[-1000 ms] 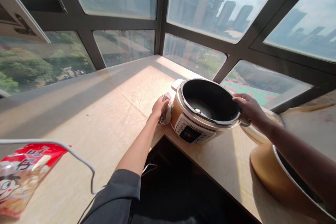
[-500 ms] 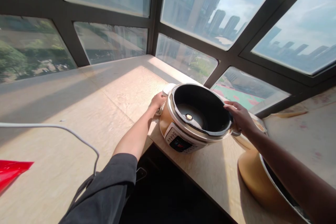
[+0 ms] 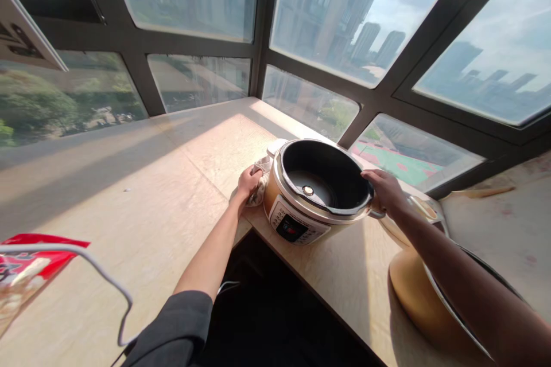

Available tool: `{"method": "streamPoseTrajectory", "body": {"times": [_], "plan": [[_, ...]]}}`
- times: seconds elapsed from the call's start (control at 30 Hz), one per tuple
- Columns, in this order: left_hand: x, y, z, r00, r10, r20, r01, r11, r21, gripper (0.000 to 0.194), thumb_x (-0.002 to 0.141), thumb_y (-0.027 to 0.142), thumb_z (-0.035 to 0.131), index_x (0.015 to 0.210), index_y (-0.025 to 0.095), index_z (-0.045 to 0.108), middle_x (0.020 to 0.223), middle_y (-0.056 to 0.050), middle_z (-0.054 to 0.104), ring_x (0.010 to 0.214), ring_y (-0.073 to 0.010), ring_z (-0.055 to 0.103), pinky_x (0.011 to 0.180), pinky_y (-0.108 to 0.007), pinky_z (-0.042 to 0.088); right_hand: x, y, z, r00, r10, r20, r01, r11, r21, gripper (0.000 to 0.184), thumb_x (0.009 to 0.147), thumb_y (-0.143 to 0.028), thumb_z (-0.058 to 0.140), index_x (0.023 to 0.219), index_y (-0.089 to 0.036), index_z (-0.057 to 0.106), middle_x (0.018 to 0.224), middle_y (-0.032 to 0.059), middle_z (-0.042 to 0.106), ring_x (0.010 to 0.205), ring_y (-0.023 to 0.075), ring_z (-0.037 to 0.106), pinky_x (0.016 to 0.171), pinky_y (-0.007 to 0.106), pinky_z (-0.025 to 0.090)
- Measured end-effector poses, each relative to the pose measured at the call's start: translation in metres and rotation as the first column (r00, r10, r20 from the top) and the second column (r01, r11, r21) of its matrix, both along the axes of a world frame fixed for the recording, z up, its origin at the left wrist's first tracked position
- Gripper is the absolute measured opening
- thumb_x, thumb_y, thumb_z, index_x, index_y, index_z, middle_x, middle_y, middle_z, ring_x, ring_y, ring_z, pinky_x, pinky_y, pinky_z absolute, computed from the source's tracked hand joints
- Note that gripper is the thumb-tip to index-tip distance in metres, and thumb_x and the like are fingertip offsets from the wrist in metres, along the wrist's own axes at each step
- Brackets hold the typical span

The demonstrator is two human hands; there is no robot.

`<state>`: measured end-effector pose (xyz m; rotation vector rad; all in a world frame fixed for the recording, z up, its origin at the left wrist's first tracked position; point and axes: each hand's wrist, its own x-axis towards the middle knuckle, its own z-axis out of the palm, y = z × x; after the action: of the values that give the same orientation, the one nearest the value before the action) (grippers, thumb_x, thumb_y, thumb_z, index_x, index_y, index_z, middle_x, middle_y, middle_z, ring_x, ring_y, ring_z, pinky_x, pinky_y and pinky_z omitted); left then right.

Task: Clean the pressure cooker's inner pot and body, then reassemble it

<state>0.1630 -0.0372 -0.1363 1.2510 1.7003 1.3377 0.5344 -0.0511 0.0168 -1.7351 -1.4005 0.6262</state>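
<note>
In the head view, a wide gold-and-silver cooker (image 3: 318, 212) is standing lidless on the pale surface (image 3: 172, 195), close to its inner corner, with its control panel (image 3: 293, 226) facing the wearer. The left hand (image 3: 248, 182) is bunching a patterned cloth (image 3: 259, 192) beside the cooker's left wall, its fingers curling closed around the fabric. The right hand (image 3: 385, 190) is steadying the opposite side, its fingers hooking over the rim near the right handle. The cooker is looking bulky and probably heavy, stiff-walled and smooth enough for a bare palm to slide on; the two side handles, including the pale left handle (image 3: 276, 146), are offering the surest hold, while the panel is seeming the part least suited to pressure. The cloth is appearing soft and light, yielding readily to a bunched grip. The left hand is covering part of the cloth, so its contact with the wall is staying uncertain; the right thumb is hiding behind the hand. The right forearm is masking much of a gold container (image 3: 413, 292), which the frame's lower edge is cropping, and a red packet (image 3: 30, 275) is running off at left.
</note>
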Motion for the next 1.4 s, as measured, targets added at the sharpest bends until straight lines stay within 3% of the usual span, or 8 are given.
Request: {"method": "streamPoseTrajectory", "body": {"times": [0.17, 0.33, 0.53, 0.77, 0.87, 1.0, 1.27, 1.4], "plan": [[0.005, -0.054, 0.009, 0.998, 0.063, -0.005, -0.063, 0.998, -0.015, 0.033, 0.086, 0.042, 0.054, 0.108, 0.022, 0.068, 0.106, -0.006, 0.076, 0.095, -0.0242, 0.068, 0.085, -0.034, 0.052, -0.002, -0.001, -0.002, 0.998, 0.008, -0.065, -0.007, 1.0, 0.017, 0.031, 0.059, -0.051, 0.07, 0.071, -0.023, 0.073, 0.077, 0.0019, 0.071, 0.087, 0.0276, 0.064, 0.084, 0.039, 0.047], [0.024, -0.095, 0.023, 0.979, 0.194, -0.066, -0.2, 0.975, -0.097, 0.027, 0.09, 0.042, 0.053, 0.103, 0.024, 0.069, 0.101, -0.009, 0.076, 0.095, -0.0301, 0.069, 0.087, -0.042, 0.052, -0.005, -0.004, -0.001, 0.996, 0.027, -0.083, -0.022, 0.998, 0.058, 0.03, 0.057, -0.053, 0.07, 0.061, -0.024, 0.067, 0.066, 0.0015, 0.064, 0.082, 0.0267, 0.06, 0.077, 0.038, 0.046], [0.063, -0.136, 0.024, 0.925, 0.345, -0.162, -0.363, 0.927, -0.099, 0.042, 0.092, 0.038, 0.051, 0.125, 0.015, 0.061, 0.129, -0.023, 0.067, 0.129, -0.0391, 0.058, 0.111, -0.054, 0.04, -0.008, -0.004, 0.0, 0.995, 0.03, -0.092, -0.024, 0.998, 0.064, 0.023, 0.061, -0.045, 0.069, 0.057, -0.023, 0.063, 0.061, -0.0008, 0.059, 0.079, 0.025, 0.06, 0.077, 0.037, 0.047], [0.092, -0.168, 0.015, 0.891, 0.424, -0.161, -0.431, 0.902, -0.01, 0.026, 0.088, 0.035, 0.049, 0.107, 0.02, 0.057, 0.111, -0.018, 0.068, 0.117, -0.0392, 0.061, 0.105, -0.057, 0.045, -0.008, -0.001, 0.0, 0.996, 0.032, -0.082, -0.028, 0.998, 0.051, 0.023, 0.066, -0.044, 0.068, 0.057, -0.025, 0.059, 0.062, -0.0003, 0.059, 0.079, 0.0246, 0.06, 0.077, 0.037, 0.048], [0.104, -0.183, 0.012, 0.897, 0.418, -0.143, -0.411, 0.909, 0.074, 0.019, 0.084, 0.037, 0.054, 0.097, 0.023, 0.052, 0.106, -0.015, 0.065, 0.111, -0.0372, 0.062, 0.102, -0.055, 0.048, -0.007, 0.001, -0.001, 0.996, 0.042, -0.075, -0.04, 0.998, 0.039, 0.023, 0.066, -0.044, 0.068, 0.059, -0.025, 0.059, 0.064, 0.0003, 0.06, 0.076, 0.0239, 0.059, 0.077, 0.036, 0.048], [0.118, -0.203, 0.013, 0.897, 0.43, -0.104, -0.405, 0.892, 0.202, 0.026, 0.079, 0.04, 0.066, 0.096, 0.025, 0.053, 0.103, -0.011, 0.063, 0.105, -0.0336, 0.064, 0.095, -0.051, 0.053, -0.006, 0.001, -0.003, 0.995, 0.062, -0.076, -0.06, 0.998, 0.031, 0.023, 0.069, -0.046, 0.066, 0.061, -0.025, 0.059, 0.065, 0.0011, 0.06, 0.078, 0.0245, 0.059, 0.076, 0.036, 0.048], [0.174, -0.218, 0.064, 0.906, 0.407, -0.113, -0.288, 0.79, 0.542, 0.033, 0.085, 0.049, 0.072, 0.104, 0.025, 0.059, 0.107, -0.013, 0.063, 0.104, -0.0306, 0.067, 0.093, -0.049, 0.058, -0.007, -0.001, -0.006, 0.988, 0.079, -0.131, -0.075, 0.997, 0.031, 0.027, 0.07, -0.047, 0.067, 0.059, -0.025, 0.054, 0.065, 0.001, 0.06, 0.077, 0.0242, 0.057, 0.073, 0.035, 0.046], [0.174, -0.207, 0.064, 0.874, 0.446, -0.191, -0.249, 0.75, 0.613, 0.032, 0.083, 0.051, 0.071, 0.098, 0.025, 0.061, 0.106, -0.014, 0.064, 0.103, -0.032, 0.067, 0.094, -0.05, 0.056, -0.007, -0.001, -0.009, 0.985, 0.07, -0.16, -0.064, 0.997, 0.042, 0.027, 0.07, -0.048, 0.067, 0.061, -0.024, 0.057, 0.063, -0.0007, 0.057, 0.073, 0.0218, 0.054, 0.071, 0.034, 0.043]]}}
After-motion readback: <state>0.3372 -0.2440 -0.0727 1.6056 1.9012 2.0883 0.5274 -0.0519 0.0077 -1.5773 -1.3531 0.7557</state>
